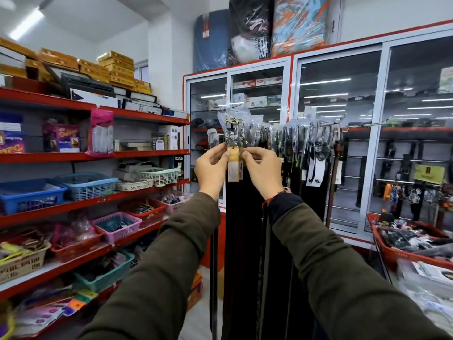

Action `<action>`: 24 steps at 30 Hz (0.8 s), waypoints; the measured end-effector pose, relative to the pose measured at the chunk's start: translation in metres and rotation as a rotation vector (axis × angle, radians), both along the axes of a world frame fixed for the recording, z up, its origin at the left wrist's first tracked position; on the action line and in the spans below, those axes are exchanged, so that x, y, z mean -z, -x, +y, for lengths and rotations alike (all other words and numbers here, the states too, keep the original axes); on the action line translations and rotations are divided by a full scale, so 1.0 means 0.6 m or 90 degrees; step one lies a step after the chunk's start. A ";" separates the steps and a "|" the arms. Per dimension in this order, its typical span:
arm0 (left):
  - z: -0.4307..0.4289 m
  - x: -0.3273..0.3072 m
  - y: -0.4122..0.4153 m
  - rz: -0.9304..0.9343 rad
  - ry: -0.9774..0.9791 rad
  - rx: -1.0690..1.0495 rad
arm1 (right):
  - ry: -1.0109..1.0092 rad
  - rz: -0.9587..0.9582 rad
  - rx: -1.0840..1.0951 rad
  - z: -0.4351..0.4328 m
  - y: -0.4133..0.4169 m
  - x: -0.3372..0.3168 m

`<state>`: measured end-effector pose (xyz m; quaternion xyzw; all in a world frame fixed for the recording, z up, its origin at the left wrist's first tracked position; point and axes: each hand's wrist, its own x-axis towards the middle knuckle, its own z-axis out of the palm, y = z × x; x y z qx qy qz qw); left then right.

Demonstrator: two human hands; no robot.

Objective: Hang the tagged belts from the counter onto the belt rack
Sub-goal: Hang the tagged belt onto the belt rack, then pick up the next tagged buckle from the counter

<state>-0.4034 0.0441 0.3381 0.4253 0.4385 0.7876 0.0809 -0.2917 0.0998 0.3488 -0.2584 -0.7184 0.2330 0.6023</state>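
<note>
A dark belt (pixel 241 217) with its buckle wrapped in clear plastic hangs at the front end of the belt rack (pixel 326 123), a metal rod that runs right in front of a glass cabinet. A yellow and white tag (pixel 233 168) dangles under its buckle. My left hand (pixel 212 168) pinches the belt and tag from the left. My right hand (pixel 263 168) pinches them from the right. Several other tagged belts (pixel 311 168) hang along the rod behind it, buckles in plastic.
Red shelves (pixel 93 155) with baskets (pixel 85 185) of small goods fill the left wall. A glass-door cabinet (pixel 343 143) stands behind the rack. A red bin (pixel 387 251) of packaged items sits at the right, with plastic packets below it.
</note>
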 end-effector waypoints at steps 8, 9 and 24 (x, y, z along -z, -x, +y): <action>-0.015 0.125 -0.077 0.460 0.049 -0.336 | -0.204 -0.152 0.241 -0.007 -0.088 0.135; -0.016 0.141 -0.090 0.497 0.060 -0.345 | -0.211 -0.164 0.263 -0.009 -0.101 0.153; 0.019 0.366 -0.350 0.552 0.168 -0.113 | -0.042 -0.381 0.474 -0.035 -0.369 0.387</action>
